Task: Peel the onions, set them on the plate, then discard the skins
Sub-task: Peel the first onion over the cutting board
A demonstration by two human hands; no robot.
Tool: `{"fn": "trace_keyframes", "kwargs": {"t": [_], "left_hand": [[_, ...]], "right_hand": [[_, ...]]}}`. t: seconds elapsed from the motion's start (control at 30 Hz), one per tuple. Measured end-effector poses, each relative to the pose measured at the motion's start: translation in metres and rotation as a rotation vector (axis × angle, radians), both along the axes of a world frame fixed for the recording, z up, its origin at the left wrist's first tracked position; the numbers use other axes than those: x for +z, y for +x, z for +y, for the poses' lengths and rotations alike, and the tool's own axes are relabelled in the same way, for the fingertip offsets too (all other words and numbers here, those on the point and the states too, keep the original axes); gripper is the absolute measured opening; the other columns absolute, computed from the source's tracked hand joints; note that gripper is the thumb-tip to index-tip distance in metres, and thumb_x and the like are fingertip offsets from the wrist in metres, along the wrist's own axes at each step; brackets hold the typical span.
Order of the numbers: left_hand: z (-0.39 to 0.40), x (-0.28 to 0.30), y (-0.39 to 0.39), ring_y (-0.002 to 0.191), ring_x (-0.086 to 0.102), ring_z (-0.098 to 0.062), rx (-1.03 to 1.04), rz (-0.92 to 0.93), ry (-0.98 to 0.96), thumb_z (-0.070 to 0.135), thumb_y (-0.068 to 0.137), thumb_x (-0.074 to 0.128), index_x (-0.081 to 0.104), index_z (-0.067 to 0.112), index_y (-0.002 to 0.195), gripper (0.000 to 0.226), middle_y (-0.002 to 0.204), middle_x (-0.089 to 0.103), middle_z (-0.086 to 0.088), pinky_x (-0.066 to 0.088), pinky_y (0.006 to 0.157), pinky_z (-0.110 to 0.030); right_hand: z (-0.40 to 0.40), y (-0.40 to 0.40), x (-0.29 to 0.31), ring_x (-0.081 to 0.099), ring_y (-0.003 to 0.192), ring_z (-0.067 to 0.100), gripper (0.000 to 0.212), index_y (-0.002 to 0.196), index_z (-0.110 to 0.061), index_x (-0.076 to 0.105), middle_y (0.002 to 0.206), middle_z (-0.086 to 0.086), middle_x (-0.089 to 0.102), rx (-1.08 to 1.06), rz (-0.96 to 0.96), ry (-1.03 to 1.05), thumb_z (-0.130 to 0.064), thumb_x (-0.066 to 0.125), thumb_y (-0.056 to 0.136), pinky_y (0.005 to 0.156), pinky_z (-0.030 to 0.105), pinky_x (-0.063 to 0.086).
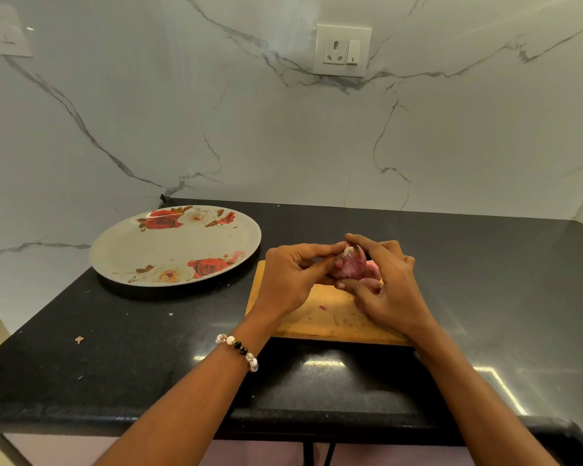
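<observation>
A round white plate with red and cream roses [169, 243] lies at the black stone counter's [115, 348] back left corner, nothing on it. Right of it, over a light wooden chopping board [323, 317], the left hand [288, 280] and right hand [389, 290] both clasp a purple onion [349, 265] — pale tip pointing up and away. More purplish pieces [372, 274] sit behind the right hand's fingers, hard to make out.

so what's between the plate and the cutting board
In the head view, only bare black counter separates the plate from the cutting board.
</observation>
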State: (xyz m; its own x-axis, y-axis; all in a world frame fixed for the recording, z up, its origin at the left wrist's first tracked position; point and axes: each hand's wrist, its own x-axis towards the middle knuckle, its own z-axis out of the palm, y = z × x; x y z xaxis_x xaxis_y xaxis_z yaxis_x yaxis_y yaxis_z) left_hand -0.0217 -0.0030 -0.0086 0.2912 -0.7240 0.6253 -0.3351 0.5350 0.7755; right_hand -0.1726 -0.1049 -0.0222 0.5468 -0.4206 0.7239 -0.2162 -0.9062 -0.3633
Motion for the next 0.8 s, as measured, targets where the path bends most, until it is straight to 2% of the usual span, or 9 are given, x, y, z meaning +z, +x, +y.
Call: {"fn": "trace_keyframes", "kwargs": {"t": [0.07, 0.17, 0.27, 0.37, 0.47, 0.6, 0.73, 0.8], "left_hand": [[0.0, -0.002, 0.001, 0.08, 0.072, -0.01, 0.066, -0.1, -0.032, 0.004, 0.087, 0.066, 0.068, 0.01, 0.11, 0.024, 0.091, 0.071, 0.005, 0.058, 0.062, -0.022], [-0.004, -0.006, 0.004, 0.073, 0.07, -0.009, 0.207, -0.277, -0.12, 0.012, 0.087, 0.068, 0.073, 0.01, 0.104, 0.018, 0.09, 0.072, 0.0, 0.058, 0.058, -0.025], [-0.006, -0.008, 0.007, 0.082, 0.065, -0.007, 0.33, -0.465, -0.187, 0.021, 0.087, 0.067, 0.074, 0.009, 0.102, 0.02, 0.099, 0.069, -0.005, 0.054, 0.067, -0.016], [-0.006, -0.009, 0.006, 0.086, 0.062, -0.01, 0.392, -0.575, -0.197, 0.025, 0.09, 0.058, 0.072, 0.005, 0.101, 0.028, 0.1, 0.065, -0.005, 0.054, 0.073, -0.019], [-0.008, -0.008, 0.003, 0.084, 0.06, -0.01, 0.427, -0.61, -0.175, 0.024, 0.093, 0.052, 0.069, 0.003, 0.1, 0.028, 0.101, 0.062, -0.005, 0.054, 0.07, -0.021], [-0.01, -0.007, 0.003, 0.081, 0.058, -0.008, 0.431, -0.59, -0.149, 0.017, 0.093, 0.057, 0.066, 0.004, 0.099, 0.017, 0.102, 0.06, -0.005, 0.054, 0.067, -0.021], [-0.01, -0.006, 0.003, 0.083, 0.057, -0.009, 0.429, -0.57, -0.13, 0.019, 0.093, 0.054, 0.065, 0.005, 0.098, 0.019, 0.101, 0.058, -0.004, 0.053, 0.067, -0.021], [-0.009, -0.005, 0.003, 0.082, 0.057, -0.007, 0.407, -0.551, -0.128, 0.018, 0.091, 0.061, 0.067, 0.005, 0.1, 0.017, 0.102, 0.06, -0.005, 0.051, 0.068, -0.015]], "right_hand": [[-0.001, 0.0, -0.002, 0.042, 0.105, 0.003, 0.066, 0.137, -0.03, 0.048, 0.117, -0.017, 0.057, -0.001, 0.029, -0.02, -0.059, 0.059, 0.078, 0.087, 0.027, 0.026], [-0.001, -0.001, -0.004, 0.044, 0.106, 0.011, 0.067, 0.138, -0.025, 0.05, 0.117, -0.008, 0.063, -0.02, 0.072, -0.051, -0.059, 0.056, 0.081, 0.084, 0.032, 0.024], [0.0, -0.001, -0.005, 0.046, 0.106, 0.016, 0.068, 0.138, -0.022, 0.051, 0.116, -0.003, 0.065, -0.04, 0.1, -0.074, -0.061, 0.053, 0.082, 0.084, 0.033, 0.023], [0.0, 0.0, -0.005, 0.045, 0.105, 0.016, 0.068, 0.138, -0.02, 0.051, 0.116, -0.001, 0.065, -0.042, 0.115, -0.075, -0.062, 0.05, 0.084, 0.086, 0.035, 0.024], [0.001, 0.002, -0.004, 0.043, 0.105, 0.014, 0.069, 0.139, -0.019, 0.051, 0.117, -0.001, 0.065, -0.055, 0.118, -0.084, -0.063, 0.048, 0.085, 0.084, 0.032, 0.021], [0.001, 0.002, -0.003, 0.043, 0.105, 0.015, 0.07, 0.139, -0.02, 0.05, 0.116, -0.002, 0.064, -0.063, 0.111, -0.076, -0.064, 0.047, 0.085, 0.084, 0.03, 0.02], [0.0, 0.002, -0.003, 0.042, 0.104, 0.013, 0.07, 0.139, -0.02, 0.049, 0.114, -0.001, 0.064, -0.076, 0.109, -0.066, -0.065, 0.046, 0.085, 0.086, 0.033, 0.023], [0.0, 0.001, -0.003, 0.042, 0.105, 0.013, 0.07, 0.14, -0.02, 0.048, 0.114, -0.002, 0.063, -0.075, 0.107, -0.058, -0.064, 0.046, 0.085, 0.087, 0.032, 0.022]]}}
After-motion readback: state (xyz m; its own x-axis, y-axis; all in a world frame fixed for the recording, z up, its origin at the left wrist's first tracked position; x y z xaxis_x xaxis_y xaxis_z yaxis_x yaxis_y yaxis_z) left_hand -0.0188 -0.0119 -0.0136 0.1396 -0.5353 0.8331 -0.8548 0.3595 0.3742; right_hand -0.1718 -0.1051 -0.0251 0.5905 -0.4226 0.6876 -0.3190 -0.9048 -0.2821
